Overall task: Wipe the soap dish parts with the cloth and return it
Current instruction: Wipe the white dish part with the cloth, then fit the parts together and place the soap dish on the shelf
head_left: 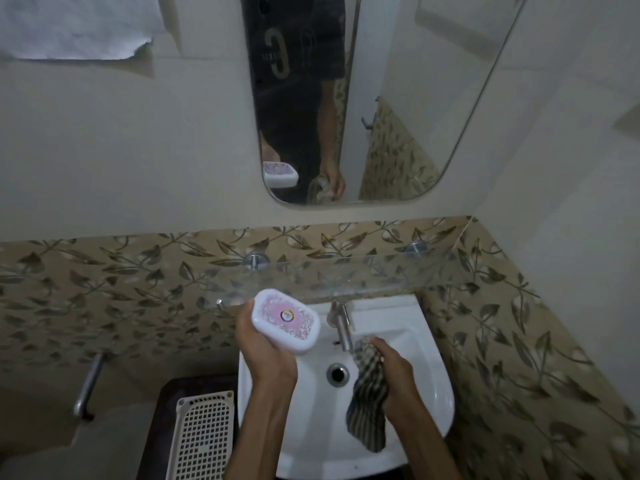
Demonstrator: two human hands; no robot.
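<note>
You are standing at a white wash basin [426,407], looking down at both your hands. Your left hand [266,351] is gripping a white soap dish [286,319] with a pink patterned lid, fingers curled under it and hidden by the dish. The dish is being held tilted above the basin's left rear corner, just left of the metal tap [341,323]. Your right hand [394,372] is clutching a dark striped cloth [369,400], which is hanging down over the bowl near the drain [337,374]; the fingers are mostly wrapped in the fabric and hard to make out. The hands are apart, and the cloth is not touching the dish.

A glass shelf [346,275] is running along the leaf-patterned tiles behind the tap, hard to see because it is transparent. A white perforated tray [202,438] is lying to the left of the basin, cut off by the bottom edge. The mirror [398,116] above is reflecting your torso, the dish and the cloth hand; the lighting is dim.
</note>
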